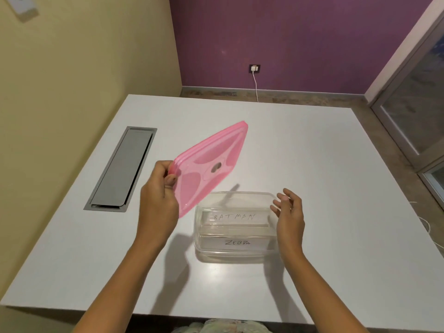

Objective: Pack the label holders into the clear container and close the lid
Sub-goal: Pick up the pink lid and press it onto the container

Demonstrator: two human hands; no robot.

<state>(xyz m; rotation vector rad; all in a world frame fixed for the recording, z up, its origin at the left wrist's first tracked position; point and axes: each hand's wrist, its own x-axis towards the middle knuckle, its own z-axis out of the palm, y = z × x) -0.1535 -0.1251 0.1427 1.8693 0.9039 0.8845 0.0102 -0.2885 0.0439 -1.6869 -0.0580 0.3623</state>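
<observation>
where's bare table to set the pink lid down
Bare white table lies right of the clear plastic container out to the table's right edge, and behind it to the far edge. A narrower strip runs between the grey recessed hatch and the container. Crowded around the container: the left hand holds the pink plastic lid, the right hand hovers.

Two handwritten inscriptions are legible, both in dark capital letters on white paper inserts. The far clear plastic label holder (234, 217), which sits inside the clear rectangular plastic container (197, 227), reads "BATMAN" across its face. The near clear plastic label holder (237, 242), in the same container and just in front of the first, reads "ZEBRA"; its last two letters are smaller and cramped together.
</observation>
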